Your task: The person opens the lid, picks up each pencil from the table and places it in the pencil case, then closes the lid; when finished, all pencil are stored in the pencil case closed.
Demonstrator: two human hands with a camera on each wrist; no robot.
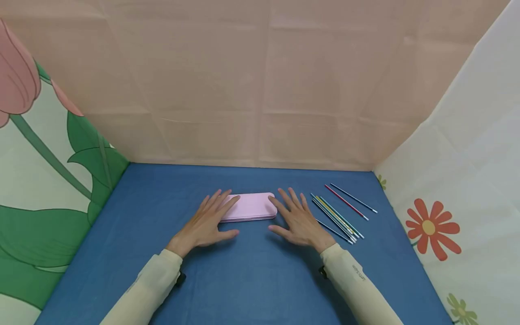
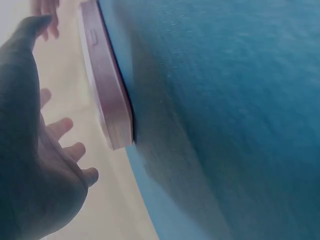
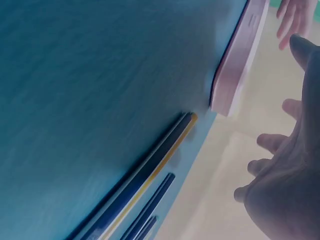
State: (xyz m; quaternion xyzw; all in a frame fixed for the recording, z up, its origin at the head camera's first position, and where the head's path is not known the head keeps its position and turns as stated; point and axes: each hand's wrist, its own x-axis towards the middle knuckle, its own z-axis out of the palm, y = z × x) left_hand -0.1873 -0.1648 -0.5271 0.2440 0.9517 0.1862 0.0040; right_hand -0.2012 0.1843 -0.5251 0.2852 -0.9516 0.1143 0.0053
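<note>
A closed pink pencil case (image 1: 251, 207) lies flat on the blue table, its side with a small catch showing in the left wrist view (image 2: 102, 75). My left hand (image 1: 207, 222) hovers by the case's left end, fingers spread and holding nothing. By the right end hovers my right hand (image 1: 298, 221), likewise spread and holding nothing. Several pencils (image 1: 336, 217) lie in a slanted bunch just right of that hand. One dark pencil (image 1: 335, 232) lies partly hidden by the right hand. Farther right are a red pencil (image 1: 346, 202) and a dark blue pencil (image 1: 354, 198).
Blue cloth (image 1: 243, 280) covers the table. A beige fabric wall (image 1: 260, 90) stands along the back edge. Floral fabric panels rise at the left (image 1: 44, 171) and right (image 1: 467, 158) sides.
</note>
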